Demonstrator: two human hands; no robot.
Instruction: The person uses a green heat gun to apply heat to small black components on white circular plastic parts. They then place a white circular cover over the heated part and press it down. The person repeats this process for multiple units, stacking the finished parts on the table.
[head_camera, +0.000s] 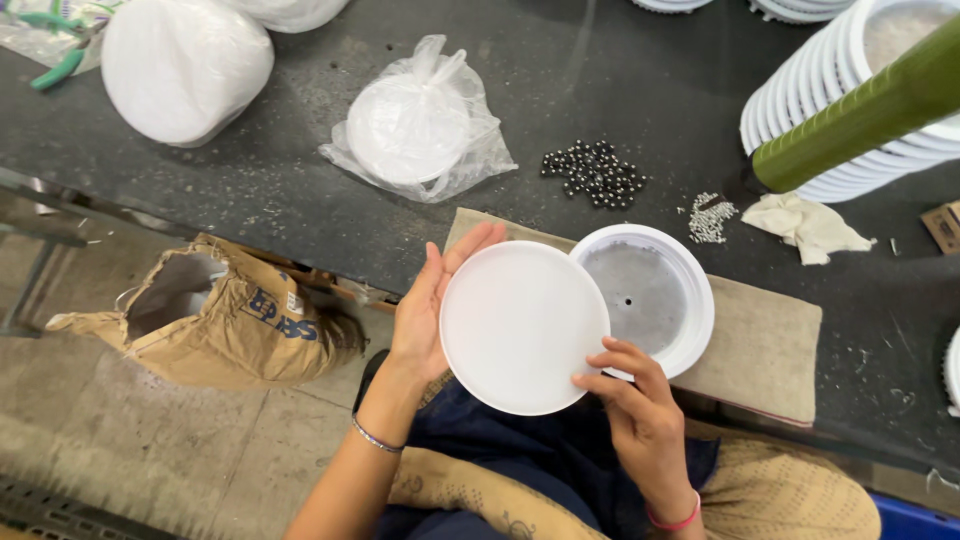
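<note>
While both hands hold it, the plain white disc (522, 327) sits just off the near edge of the dark counter (300, 215), over the person's lap. Left hand (428, 310) cups the disc's left rim, palm open toward it, fingers (470, 247) stretched up along the edge; grip there is spread, not clamped. Right hand (640, 415) pinches the disc's lower right rim, fingertips (600, 357) curled onto its face, grip closed on the disc. Disc is tilted slightly toward the camera and overlaps the left edge of a white ring housing (690, 300) with a grey metal centre, which lies flat on a beige cloth pad (765, 345) at the counter edge. Behind the pad: a small heap of dark steel balls (595, 172), and just right of it a smaller pile of tiny silver parts (710, 218). A crumpled cream rag (808, 225) lies right of those. Clear plastic bag (420, 125) holding a stack of white discs rests mid-counter; another wrapped white stack (185, 65) sits far left. Leaning row of white ring housings (800, 95) fills the top right, crossed by a green cylindrical bar (865, 110). Open brown paper sack (215, 315) stands on the floor to the left, below the counter edge.
</note>
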